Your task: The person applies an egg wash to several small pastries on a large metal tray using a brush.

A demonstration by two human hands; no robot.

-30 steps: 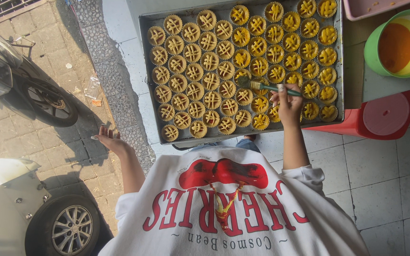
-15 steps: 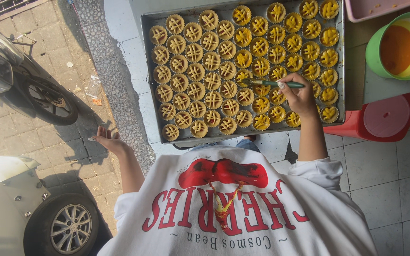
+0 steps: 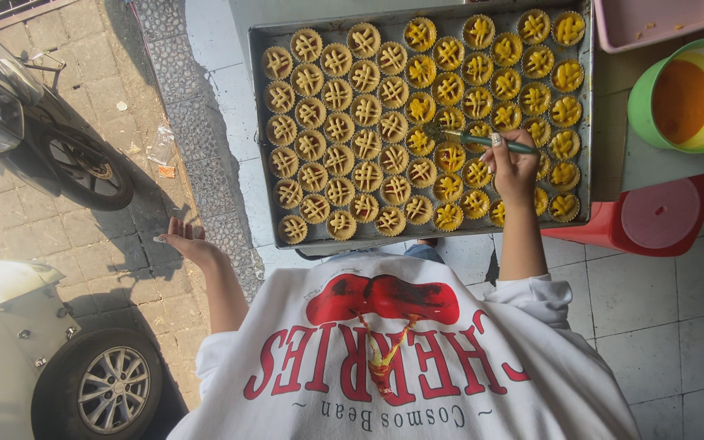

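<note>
my right hand point(image 3: 513, 167) pinches the thin green brush point(image 3: 482, 141) mid-handle, light and bendy, over crumbly tarts point(image 3: 421, 138); left hand point(image 3: 182, 240) hangs open, empty

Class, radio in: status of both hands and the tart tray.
Right hand grips green brush over tarts. Left hand empty, off tray. Nothing blocking.

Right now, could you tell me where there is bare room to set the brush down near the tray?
The metal tray is packed with tarts edge to edge; no room there. The right hand holds the green brush over them. Bare patches: the white tiles below the red stool, and the ledge strip left of the tray. The green bowl crowds the right.
</note>
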